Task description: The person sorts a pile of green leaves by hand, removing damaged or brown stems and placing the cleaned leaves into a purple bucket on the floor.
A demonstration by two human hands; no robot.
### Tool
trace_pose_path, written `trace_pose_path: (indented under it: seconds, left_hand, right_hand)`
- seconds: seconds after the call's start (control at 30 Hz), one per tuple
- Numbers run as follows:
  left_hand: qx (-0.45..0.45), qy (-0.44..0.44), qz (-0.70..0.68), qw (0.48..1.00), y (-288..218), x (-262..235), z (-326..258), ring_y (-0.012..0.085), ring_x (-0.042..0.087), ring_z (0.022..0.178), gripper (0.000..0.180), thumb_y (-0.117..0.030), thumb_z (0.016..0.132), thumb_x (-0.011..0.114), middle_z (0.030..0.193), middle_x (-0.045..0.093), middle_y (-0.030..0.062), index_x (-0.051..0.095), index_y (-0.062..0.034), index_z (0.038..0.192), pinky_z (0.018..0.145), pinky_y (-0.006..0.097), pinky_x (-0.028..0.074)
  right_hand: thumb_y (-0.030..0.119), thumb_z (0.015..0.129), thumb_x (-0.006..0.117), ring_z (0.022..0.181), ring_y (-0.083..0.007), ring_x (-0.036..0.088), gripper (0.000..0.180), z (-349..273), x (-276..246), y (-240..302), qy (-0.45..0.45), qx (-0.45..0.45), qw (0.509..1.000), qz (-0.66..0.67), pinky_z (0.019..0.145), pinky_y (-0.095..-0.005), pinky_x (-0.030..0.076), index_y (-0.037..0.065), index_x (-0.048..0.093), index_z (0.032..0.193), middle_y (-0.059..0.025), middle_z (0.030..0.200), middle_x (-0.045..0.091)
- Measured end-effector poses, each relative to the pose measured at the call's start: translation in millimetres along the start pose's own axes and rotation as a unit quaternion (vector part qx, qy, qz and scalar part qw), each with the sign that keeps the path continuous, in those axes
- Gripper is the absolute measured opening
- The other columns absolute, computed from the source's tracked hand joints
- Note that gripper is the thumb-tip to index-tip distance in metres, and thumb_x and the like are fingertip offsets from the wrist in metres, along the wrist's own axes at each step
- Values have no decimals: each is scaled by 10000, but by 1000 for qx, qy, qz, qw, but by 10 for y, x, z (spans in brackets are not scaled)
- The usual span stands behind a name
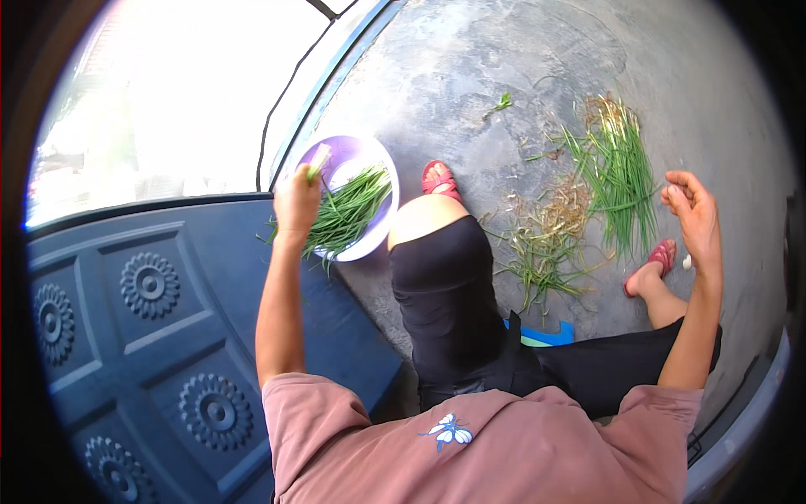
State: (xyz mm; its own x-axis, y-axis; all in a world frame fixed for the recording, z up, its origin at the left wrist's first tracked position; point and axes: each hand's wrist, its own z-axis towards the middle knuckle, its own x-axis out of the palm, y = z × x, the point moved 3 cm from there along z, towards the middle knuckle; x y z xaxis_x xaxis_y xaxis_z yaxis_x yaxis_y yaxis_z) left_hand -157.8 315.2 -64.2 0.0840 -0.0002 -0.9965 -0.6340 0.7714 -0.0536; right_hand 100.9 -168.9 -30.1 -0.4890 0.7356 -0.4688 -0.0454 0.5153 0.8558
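Observation:
My left hand (298,202) is closed around a small bunch of chives (319,160), pale stem ends pointing up, over the left side of a purple basin (384,227). Inside the basin lies a heap of long green chives (357,206). Off to the right, my right hand (695,214) is raised with loosely bent fingers apart and nothing visible in them. Nearest to it is a larger pile of chives (621,172) on the floor, their whitish root ends away from me. Beside that pile lie brown, dry trimmings (550,231) mixed with green bits.
A blue panelled door (185,311) stands at the left, next to a bright opening. My feet in red sandals (441,178) rest on the grey concrete floor (470,84). A green leafy scrap (502,102) lies farther off. Part of a blue-and-green object (554,336) shows under my leg.

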Motion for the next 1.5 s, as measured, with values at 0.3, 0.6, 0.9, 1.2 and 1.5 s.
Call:
trace_pose_path:
  seconds: [0.3,0.6,0.9,1.2,1.5]
  left_hand:
    - [63,73,87,992,406,1191,-221,298,579,607,125,-202,737,568,641,580,108,519,-89,750,539,409,453]
    - [29,110,91,989,286,1582,-95,253,562,877,360,-239,682,642,940,578,117,535,-56,973,694,352,469]
    - [-80,107,-109,985,-119,1498,-106,329,469,1029,537,-261,704,654,1121,482,200,454,-33,1147,849,409,401]
    - [150,42,-507,848,-1082,85,528,177,564,915,281,-94,834,533,990,587,130,521,8,1096,798,284,447]
    - [463,48,-247,850,-3280,-1441,-493,260,579,833,340,-68,697,639,936,586,119,556,-58,1027,725,309,462]
  right_hand:
    - [75,780,524,663,-93,475,230,63,272,-123,69,-12,989,-131,616,-232,412,-47,524,975,-37,721,524]
    - [66,752,545,690,-153,551,256,54,426,-90,115,24,977,-177,618,-266,448,-43,527,984,-107,791,581]
    - [114,742,567,708,-250,572,277,-6,369,-83,121,7,967,-223,652,-324,451,-29,530,976,-152,808,584]
    - [201,703,545,753,-340,586,219,-191,836,-564,216,-75,900,-372,638,-436,459,7,588,793,-191,783,601]
    - [202,724,561,748,-318,602,222,-414,925,-942,279,-45,875,-393,630,-409,480,-5,616,782,-166,783,615]
